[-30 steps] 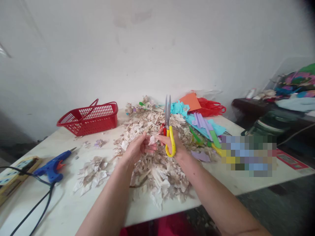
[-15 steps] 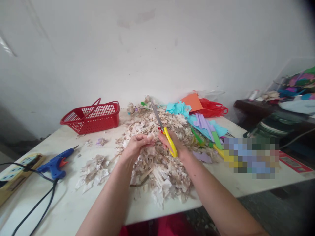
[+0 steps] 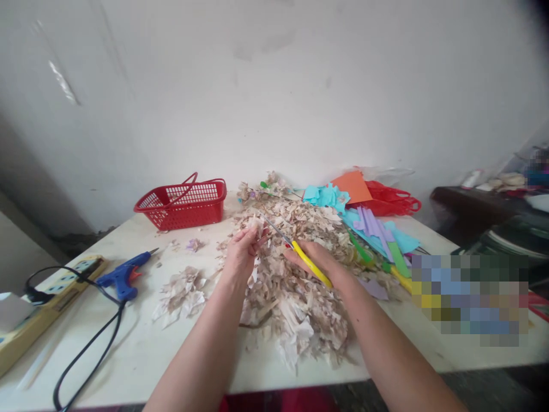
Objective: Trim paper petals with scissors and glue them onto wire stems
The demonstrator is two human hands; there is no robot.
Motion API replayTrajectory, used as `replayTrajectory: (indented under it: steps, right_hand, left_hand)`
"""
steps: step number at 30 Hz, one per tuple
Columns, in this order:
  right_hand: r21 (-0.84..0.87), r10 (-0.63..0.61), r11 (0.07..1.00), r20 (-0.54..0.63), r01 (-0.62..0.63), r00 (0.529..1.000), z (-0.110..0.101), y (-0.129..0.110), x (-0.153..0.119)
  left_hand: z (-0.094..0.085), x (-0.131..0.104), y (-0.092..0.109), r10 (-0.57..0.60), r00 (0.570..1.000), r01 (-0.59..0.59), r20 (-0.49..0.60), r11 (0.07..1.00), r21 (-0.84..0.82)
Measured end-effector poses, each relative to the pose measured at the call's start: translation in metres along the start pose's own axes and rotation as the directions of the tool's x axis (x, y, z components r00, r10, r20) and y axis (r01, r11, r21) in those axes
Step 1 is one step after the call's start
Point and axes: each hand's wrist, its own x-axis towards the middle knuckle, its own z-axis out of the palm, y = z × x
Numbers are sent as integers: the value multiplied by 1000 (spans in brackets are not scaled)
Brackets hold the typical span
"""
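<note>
In my left hand [image 3: 243,247], fingers pinched together, is a small pale piece of paper [image 3: 256,223]. My right hand [image 3: 318,257] is closed on yellow-handled scissors [image 3: 310,265]. Their metal blades slant up and left, with the tips close to the paper piece. Whether the blades are parted is hard to see. Beneath both hands spreads a large heap of crumpled beige and whitish paper scraps [image 3: 295,306]. A smaller clump of scraps [image 3: 182,294] lies left of my left forearm.
At the back left stands a red plastic basket [image 3: 189,214]. A blue glue gun [image 3: 124,277] and a power strip [image 3: 55,309] with black cords lie on the left. Blue crepe paper [image 3: 328,196], an orange sheet [image 3: 354,186] and a red plastic bag [image 3: 392,200] are at the back right.
The scissors have swung from steeply upright to a lower, leftward slant, their tips now beside the paper piece. My left hand has tilted upward. The view has turned slightly left.
</note>
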Motion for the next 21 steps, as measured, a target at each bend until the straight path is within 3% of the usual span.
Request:
replayTrajectory:
  steps: [10,21]
  right_hand:
    - [-80,-64,994,87,71,994,-2,5,2]
    - [6,-49,999,36,49,998,7,7,3]
  left_hand:
    - [-3,2,-2,13,1000,-13,3,999,-39]
    - [2,-2,-4,-29,1000,29,0,999,-23]
